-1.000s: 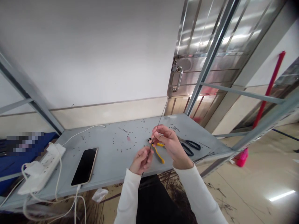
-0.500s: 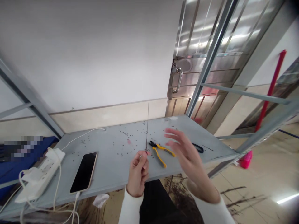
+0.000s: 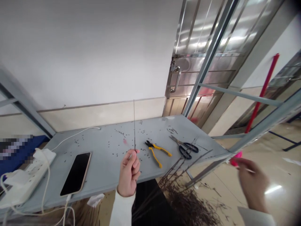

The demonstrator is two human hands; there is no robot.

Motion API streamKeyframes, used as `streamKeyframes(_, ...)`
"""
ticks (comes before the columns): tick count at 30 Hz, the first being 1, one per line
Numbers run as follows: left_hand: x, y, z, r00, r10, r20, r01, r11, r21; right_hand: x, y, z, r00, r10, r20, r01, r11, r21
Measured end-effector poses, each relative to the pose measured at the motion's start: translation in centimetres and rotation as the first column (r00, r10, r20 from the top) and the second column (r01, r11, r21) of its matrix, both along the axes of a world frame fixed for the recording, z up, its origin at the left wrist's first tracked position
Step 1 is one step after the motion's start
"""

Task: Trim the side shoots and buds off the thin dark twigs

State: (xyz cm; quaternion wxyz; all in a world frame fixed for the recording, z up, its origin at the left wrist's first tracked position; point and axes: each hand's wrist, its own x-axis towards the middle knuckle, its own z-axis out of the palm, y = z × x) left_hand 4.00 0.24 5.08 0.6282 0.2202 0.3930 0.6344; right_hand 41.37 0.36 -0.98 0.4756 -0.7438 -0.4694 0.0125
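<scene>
In the head view my left hand (image 3: 129, 172) is closed, thumb pressed on the fingers. A thin, straight dark stem (image 3: 134, 125) rises upright from its pinch; I cannot tell if it is wire or twig. Just right of that hand, yellow-handled cutting pliers (image 3: 157, 151) lie on the grey tabletop (image 3: 98, 171) with their handles spread. Black-handled scissors (image 3: 184, 147) rest farther right. My right hand (image 3: 254, 183) is off to the right, beyond the table edge. Motion smears its fingers, so their grip is unclear.
A phone (image 3: 76, 174) on a cable lies left, beside a white power strip (image 3: 28, 179). Small dark bits are scattered on the tabletop. Thin brown twigs (image 3: 190, 201) bunch below the front edge. Metal frame posts (image 3: 199, 75) rise at both sides. A pink object (image 3: 235, 158) shows behind my right fingers.
My right hand has swung from above the tabletop out to the right, uncovering the scissors. The view has shifted slightly right. My left hand keeps holding the stem upright.
</scene>
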Motion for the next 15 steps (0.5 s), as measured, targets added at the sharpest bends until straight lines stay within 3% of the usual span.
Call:
streamKeyframes(1,0.0,-0.1,0.2,1.0,0.018,0.005,-0.018,1.0,0.004,-0.6,1.7,-1.5,1.0,0.022,0.016,-0.021,0.999,-0.046)
streamKeyframes(3,-0.1,-0.3,0.5,0.999,0.052,0.008,-0.052,0.999,0.014,-2.0,4.7,-4.2,0.96,0.234,0.157,-0.219,0.97,-0.104)
streamKeyframes(7,-0.4,-0.6,0.9,0.995,0.103,-0.011,-0.103,0.994,0.024,-4.0,8.0,-7.4,0.872,0.341,0.351,-0.248,0.926,-0.285)
streamKeyframes(11,-0.7,-0.9,1.0,0.992,0.127,-0.029,-0.126,0.992,0.011,-4.0,10.2,-8.2,0.792,0.44,0.422,-0.21,0.847,-0.488)
streamKeyframes(15,-0.6,-1.1,1.2,0.99,0.131,-0.046,-0.132,0.991,-0.008,-3.4,12.7,-7.7,0.743,0.52,0.422,-0.241,0.795,-0.557)
